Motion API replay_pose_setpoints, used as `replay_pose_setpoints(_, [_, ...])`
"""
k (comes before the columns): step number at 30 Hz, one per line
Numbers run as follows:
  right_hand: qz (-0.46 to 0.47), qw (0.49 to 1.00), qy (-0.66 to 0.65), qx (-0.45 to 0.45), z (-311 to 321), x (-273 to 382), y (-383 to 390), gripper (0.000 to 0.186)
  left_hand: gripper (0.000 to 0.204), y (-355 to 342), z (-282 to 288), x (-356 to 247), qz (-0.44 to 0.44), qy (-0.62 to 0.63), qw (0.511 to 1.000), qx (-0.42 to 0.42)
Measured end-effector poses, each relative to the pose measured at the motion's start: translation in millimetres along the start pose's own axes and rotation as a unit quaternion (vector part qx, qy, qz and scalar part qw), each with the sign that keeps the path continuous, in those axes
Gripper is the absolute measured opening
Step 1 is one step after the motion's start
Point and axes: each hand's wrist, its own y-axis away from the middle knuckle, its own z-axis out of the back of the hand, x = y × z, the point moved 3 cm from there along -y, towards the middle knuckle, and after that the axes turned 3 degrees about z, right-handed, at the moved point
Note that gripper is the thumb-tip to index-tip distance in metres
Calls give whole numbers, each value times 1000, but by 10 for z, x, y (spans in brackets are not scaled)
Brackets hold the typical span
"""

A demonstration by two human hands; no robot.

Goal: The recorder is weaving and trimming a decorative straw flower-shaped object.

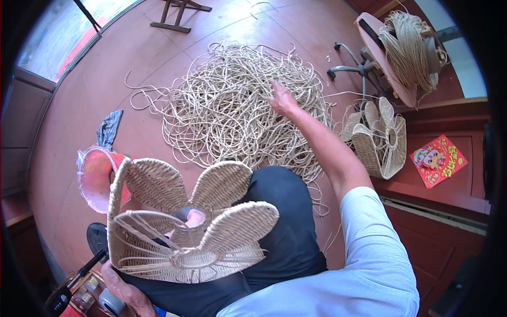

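A flower-shaped woven straw basket [237, 227] with petal-like panels rests across my lap, its spoke-like cords and round ring facing up. My left hand [127, 293] grips its lower left corner from below, with the fingers partly hidden. Ahead of me, my right arm is stretched out to a big tangled heap of pale straw cord [227, 105] on the floor. My right hand [283, 99] is over the heap with its fingers curled together; whether a strand is between them is too small to make out.
A second woven basket [388, 140] stands at the right beside a red picture card [437, 161]. Behind it, a chair [377, 63] bears a coil of cord [409, 50]. At the left are a plastic-lined bucket [95, 182] and a cloth [109, 128]. Wooden stool legs [177, 16] stand at the back.
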Motion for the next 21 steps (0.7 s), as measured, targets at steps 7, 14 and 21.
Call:
replay_pose_setpoints(7, [-48, 997, 50, 45, -124, -528, -372, 82, 47, -5, -4, 52, 9, -2, 1000, -26])
replay_pose_setpoints(14, [-63, 990, 85, 94, -217, -141, 1, 56, 46, -26, 9, 13, -14, -40, 999, -2])
replay_pose_setpoints(21, [76, 897, -22, 435, -73, 1061, 352, 33, 43, -55, 20, 56, -1, -5, 1000, 12])
